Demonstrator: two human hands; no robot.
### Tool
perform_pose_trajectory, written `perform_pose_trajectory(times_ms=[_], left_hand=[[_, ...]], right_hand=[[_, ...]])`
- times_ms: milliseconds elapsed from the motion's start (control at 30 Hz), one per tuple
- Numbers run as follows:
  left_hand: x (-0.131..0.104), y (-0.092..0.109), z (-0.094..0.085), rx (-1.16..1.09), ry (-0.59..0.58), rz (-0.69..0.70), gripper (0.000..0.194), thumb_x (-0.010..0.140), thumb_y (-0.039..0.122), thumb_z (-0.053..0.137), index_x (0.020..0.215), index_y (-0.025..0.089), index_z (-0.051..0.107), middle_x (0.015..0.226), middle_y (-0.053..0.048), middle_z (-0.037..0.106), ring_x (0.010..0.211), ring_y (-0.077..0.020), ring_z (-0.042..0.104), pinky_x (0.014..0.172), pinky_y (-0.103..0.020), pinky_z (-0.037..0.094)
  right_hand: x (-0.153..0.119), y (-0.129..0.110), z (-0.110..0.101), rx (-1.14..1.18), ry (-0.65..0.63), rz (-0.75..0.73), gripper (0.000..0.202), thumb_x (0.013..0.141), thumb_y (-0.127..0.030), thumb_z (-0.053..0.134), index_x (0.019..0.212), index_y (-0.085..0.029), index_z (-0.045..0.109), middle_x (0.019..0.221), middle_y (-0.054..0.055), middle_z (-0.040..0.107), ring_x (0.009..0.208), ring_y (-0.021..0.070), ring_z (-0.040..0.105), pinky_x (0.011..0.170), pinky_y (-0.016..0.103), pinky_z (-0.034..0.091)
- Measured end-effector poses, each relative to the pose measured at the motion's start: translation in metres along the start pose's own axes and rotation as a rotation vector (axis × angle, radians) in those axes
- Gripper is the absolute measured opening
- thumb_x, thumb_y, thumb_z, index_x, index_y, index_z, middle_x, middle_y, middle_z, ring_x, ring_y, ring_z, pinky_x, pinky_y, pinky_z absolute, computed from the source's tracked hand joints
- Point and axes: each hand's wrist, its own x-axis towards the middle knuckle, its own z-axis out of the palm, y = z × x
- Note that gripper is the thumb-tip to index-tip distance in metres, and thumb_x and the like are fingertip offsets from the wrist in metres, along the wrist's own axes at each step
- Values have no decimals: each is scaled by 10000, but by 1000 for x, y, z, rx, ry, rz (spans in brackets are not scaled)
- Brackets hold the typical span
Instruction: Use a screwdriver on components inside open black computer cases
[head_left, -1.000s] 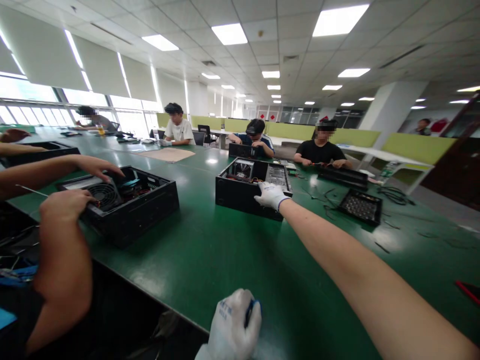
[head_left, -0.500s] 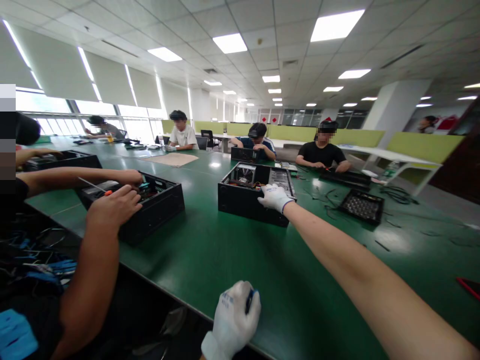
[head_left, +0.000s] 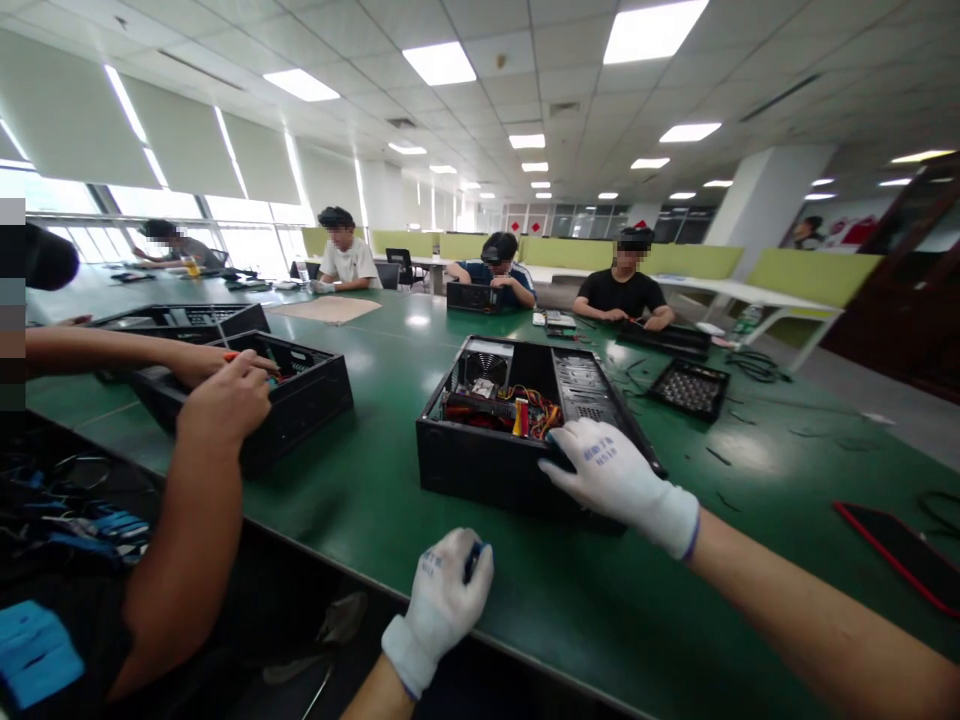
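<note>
A black computer case (head_left: 480, 460) lies open side up on the green table in front of me, a fan, cables and metal parts showing inside. My right hand (head_left: 600, 465), in a white glove, grips the case's near right edge, thumb on the outer wall and fingers over the rim. Closer to me, at the table's front edge, my left hand (head_left: 448, 590) is also gloved and closed. Something dark blue peeks out between its thumb and fingers; most of it is hidden.
At left, a co-worker's hands (head_left: 229, 400) hold a screwdriver over another open case (head_left: 300, 410). A perforated black panel (head_left: 688, 388) and loose cables (head_left: 757, 365) lie right. A red-edged black pad (head_left: 900, 550) sits nearer. Other people work across the table.
The case, with my right hand on it, has come closer to me and turned slightly. My left hand stays closed by the table's edge. The view has shifted a little.
</note>
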Motion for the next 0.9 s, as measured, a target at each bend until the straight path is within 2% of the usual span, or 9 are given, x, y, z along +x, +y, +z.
perform_pose_trajectory(times_ms=[100,200,333,433,533,633,767,900], left_hand=[[4,21,-19,14,-35,35,166,1036,288,511,914,209,591,788,-21,639,705,-171,631,672,-300,483],[14,48,-47,10,-71,104,163,1021,261,525,873,215,573,756,-4,592,669,-156,584,632,-295,431],[34,83,-81,55,-67,219,147,991,245,559,847,218,572,735,1,574,652,-159,553,620,-315,388],[51,105,-98,135,-55,297,154,976,264,584,828,221,588,735,-3,581,637,-166,543,607,-325,375],[66,117,-106,154,-111,338,179,990,300,579,828,225,592,730,6,579,622,-162,545,595,-319,375],[73,121,-105,187,-254,312,214,1015,325,558,823,231,566,733,12,595,640,-163,586,603,-310,398],[62,128,-103,235,-392,300,199,1017,311,559,830,244,542,754,9,631,662,-170,627,612,-315,434],[45,142,-104,242,-391,274,213,1002,330,556,805,261,513,729,9,620,622,-188,635,566,-339,424]], right_hand=[[-46,-4,-11,11,97,-63,397,999,-498,590,1081,-135,729,978,135,730,909,285,660,817,396,472],[-84,-8,-22,39,142,-89,342,981,-482,631,1034,-158,726,910,104,713,842,268,657,773,389,476],[-124,-11,-36,96,183,-116,305,976,-475,641,1016,-182,712,868,79,692,778,252,640,723,388,475],[-145,-13,-42,125,195,-139,259,969,-450,649,987,-197,701,826,63,674,719,237,616,685,384,465],[-158,-18,-48,153,220,-150,235,969,-441,638,945,-213,690,784,57,661,686,235,605,657,386,461],[-167,-28,-57,178,269,-139,264,1012,-443,560,912,-228,678,795,73,688,685,236,623,652,392,483],[-190,-36,-61,196,333,-104,269,1013,-454,539,893,-262,683,829,88,733,693,256,658,669,422,526],[-228,-28,-44,203,308,-132,187,910,-444,685,1056,-335,727,953,66,778,859,311,717,747,462,574]])
